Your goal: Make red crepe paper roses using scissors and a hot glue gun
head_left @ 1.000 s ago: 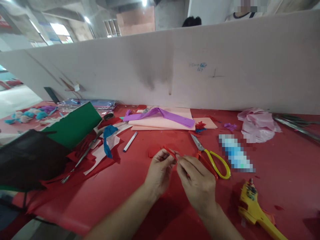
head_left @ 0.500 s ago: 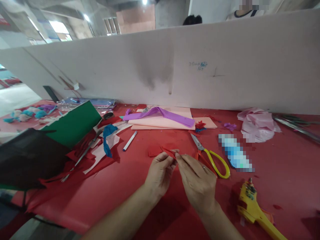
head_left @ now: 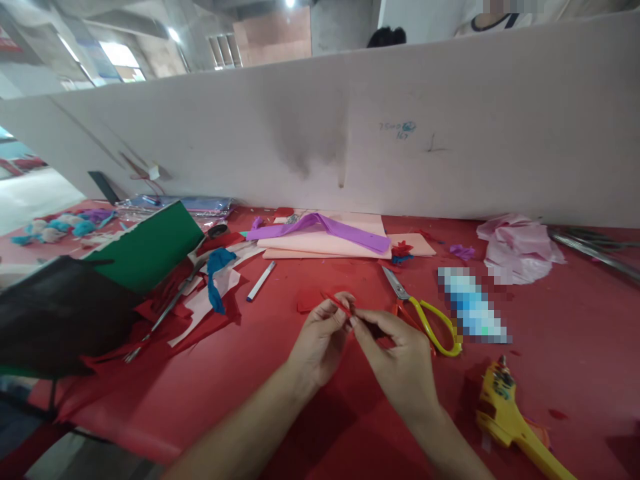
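Between my two hands, over the middle of the red table, is a thin folded strip of red paper (head_left: 336, 301). My left hand (head_left: 320, 337) is closed, pinching the strip between thumb and fingers. Thumb and index finger of my right hand (head_left: 400, 353) pinch together at the strip's near end, touching the left fingertips. Another flat red piece (head_left: 307, 300) lies on the table just behind my left hand. Scissors (head_left: 423, 313) with yellow handles rest to the right of my right hand, their blades slightly apart or closed, I cannot tell.
A yellow glue gun (head_left: 510, 410) lies at the front right, near a pixelated blue-white object (head_left: 473, 307). Behind are a marker (head_left: 261, 281), purple strip (head_left: 320, 227) and peach sheets (head_left: 325, 248). Paper scraps, a dark bag (head_left: 65, 320) and a green sheet (head_left: 150, 250) fill the left. A white partition (head_left: 225, 133) stands behind.
My right hand has turned and its fingers have curled more, with the thumb now showing at the strip. My left fingers have shifted slightly upward around the strip.
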Action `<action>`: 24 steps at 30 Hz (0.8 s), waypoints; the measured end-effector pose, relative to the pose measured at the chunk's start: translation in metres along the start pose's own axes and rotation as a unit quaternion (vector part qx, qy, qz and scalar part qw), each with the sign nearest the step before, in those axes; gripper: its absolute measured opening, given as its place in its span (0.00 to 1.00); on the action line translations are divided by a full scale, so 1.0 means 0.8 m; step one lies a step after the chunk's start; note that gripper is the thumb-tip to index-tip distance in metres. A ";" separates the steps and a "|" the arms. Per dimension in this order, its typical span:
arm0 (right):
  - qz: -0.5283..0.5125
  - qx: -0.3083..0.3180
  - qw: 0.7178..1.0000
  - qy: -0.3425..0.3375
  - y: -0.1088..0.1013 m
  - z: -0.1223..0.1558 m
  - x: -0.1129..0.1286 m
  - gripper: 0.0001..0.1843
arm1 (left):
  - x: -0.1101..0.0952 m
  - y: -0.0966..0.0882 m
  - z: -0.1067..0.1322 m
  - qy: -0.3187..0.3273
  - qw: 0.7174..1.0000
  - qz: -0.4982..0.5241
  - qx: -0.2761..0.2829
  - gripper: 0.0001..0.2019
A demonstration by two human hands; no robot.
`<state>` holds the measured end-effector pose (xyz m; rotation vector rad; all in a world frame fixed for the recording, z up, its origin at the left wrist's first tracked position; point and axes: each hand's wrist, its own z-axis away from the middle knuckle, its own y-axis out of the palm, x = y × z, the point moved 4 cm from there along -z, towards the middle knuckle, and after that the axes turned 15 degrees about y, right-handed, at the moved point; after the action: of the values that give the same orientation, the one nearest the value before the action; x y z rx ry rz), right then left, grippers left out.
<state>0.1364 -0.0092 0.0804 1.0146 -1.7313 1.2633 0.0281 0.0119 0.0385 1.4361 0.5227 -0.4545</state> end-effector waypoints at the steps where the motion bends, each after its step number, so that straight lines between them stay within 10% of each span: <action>1: -0.004 0.008 1.000 0.008 0.000 -0.001 0.000 0.07 | 0.000 0.000 0.000 0.000 1.000 -0.001 0.008 0.10; 9: 0.161 -0.086 0.962 -0.204 -0.001 0.013 0.000 0.15 | -0.002 0.005 0.007 0.004 1.000 -0.019 -0.005 0.10; 24: 0.194 -0.127 0.944 -0.235 -0.001 0.014 0.003 0.10 | -0.004 0.006 0.005 0.045 0.997 -0.069 0.007 0.08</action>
<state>0.1350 -0.0209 0.0801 0.8943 -2.4901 1.0339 0.0289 0.0081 0.0444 1.4447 0.6947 -0.5055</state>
